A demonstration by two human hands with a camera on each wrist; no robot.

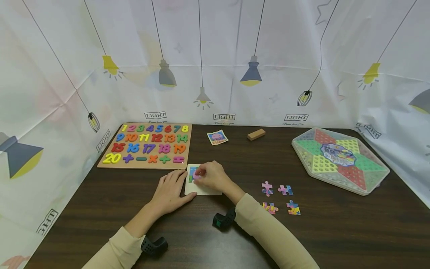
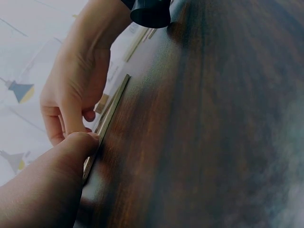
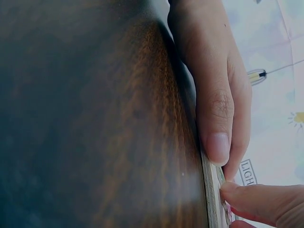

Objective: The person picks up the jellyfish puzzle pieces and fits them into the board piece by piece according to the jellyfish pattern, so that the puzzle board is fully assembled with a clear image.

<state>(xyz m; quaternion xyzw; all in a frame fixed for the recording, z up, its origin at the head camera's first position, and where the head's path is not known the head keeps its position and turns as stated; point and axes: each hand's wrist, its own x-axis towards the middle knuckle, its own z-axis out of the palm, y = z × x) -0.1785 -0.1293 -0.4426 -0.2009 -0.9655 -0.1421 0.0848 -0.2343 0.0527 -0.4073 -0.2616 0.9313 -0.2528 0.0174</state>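
Observation:
A small white puzzle board (image 1: pixel 206 191) lies flat on the dark wooden table, with part of a colourful picture at its left side. My left hand (image 1: pixel 172 191) rests against the board's left edge, fingers fairly straight and thumb at the lower corner. Over the board, my right hand (image 1: pixel 214 177) pinches a pink jigsaw piece (image 1: pixel 196 175) between thumb and fingertips, at the picture. The piece is mostly hidden by the fingers. In the left wrist view the board (image 2: pixel 113 107) appears edge-on, with the left thumb touching its rim.
Several loose jigsaw pieces (image 1: pixel 285 189) lie right of my right forearm. A number board (image 1: pixel 141 159) stands at the back left. Behind are a small picture card (image 1: pixel 217 137) and a wooden block (image 1: pixel 256 134). A hexagonal board-game box (image 1: pixel 340 160) lies at the right.

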